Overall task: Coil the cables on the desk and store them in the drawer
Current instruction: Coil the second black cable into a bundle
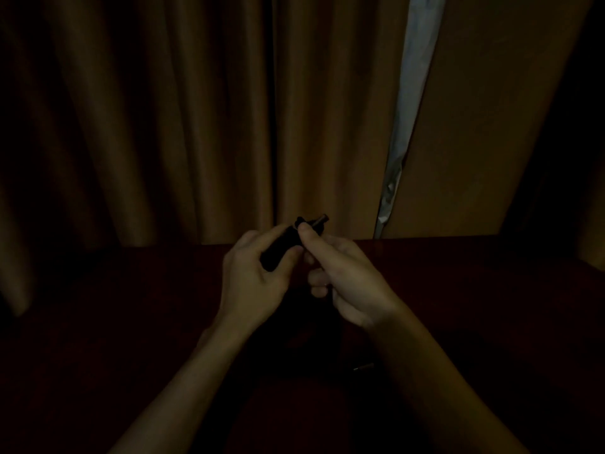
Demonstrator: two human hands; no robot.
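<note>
Pretty dark here, but a black cable bundle (280, 250) is held just above the counter (114, 322), gripped by the left hand (252, 276) and pinched at its top by the right hand (347, 273). Coiling seems nearly finished; storing isn't done yet, and no drawer is seen.

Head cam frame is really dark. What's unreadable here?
1. Head view, underexposure: the dark bundle, gripped by the left hand and pinched by the right hand, shows no readable coil turns.
2. Head view, shadow: the desk is near black, so any loose cables on it are lost.
3. Head view: the glint between the forearms is too small and dim to identify.
4. No drawer shows in this view.
</note>
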